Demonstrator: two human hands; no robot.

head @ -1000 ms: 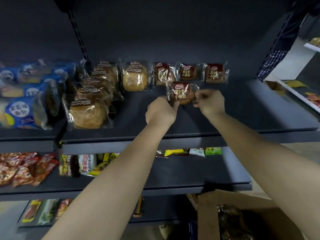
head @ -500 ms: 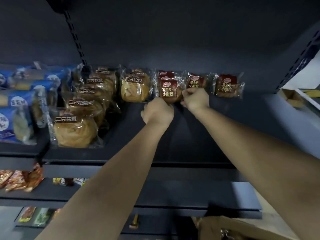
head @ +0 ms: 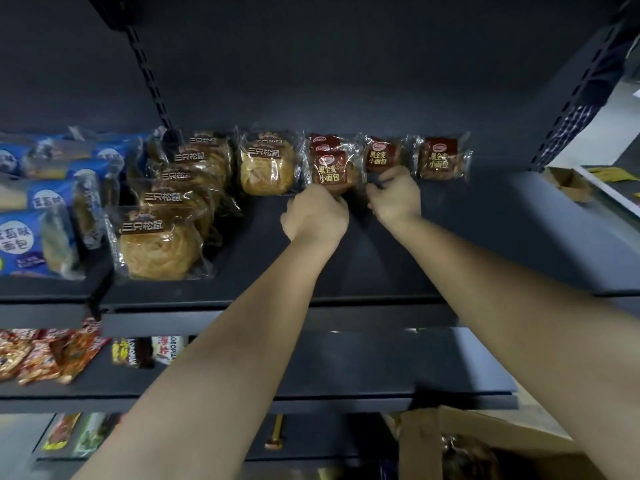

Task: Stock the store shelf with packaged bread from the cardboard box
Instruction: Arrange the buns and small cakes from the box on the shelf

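A dark bread pack with a red label (head: 330, 169) stands at the back of the top dark shelf (head: 363, 258), in front of two like packs. My left hand (head: 315, 214) grips its lower left edge with curled fingers. My right hand (head: 394, 197) pinches the wrapper at its lower right, just below a neighbouring dark bread pack (head: 381, 155). A third dark bread pack (head: 440, 160) stands further right. The open cardboard box (head: 450, 441) sits at the bottom right, below my right arm, with dark packs showing inside.
Round golden bread packs (head: 159, 244) fill a row to the left, with one more (head: 266, 164) beside the dark packs. Blue bread packs (head: 20, 240) sit at far left. Red snack bags (head: 45, 355) lie on the lower shelf. A small box (head: 568, 183) stands at right.
Both hands carried the dark bread pack from mid-shelf to the back row and set it in front of the leftmost dark packs. The camera view tilted upward.
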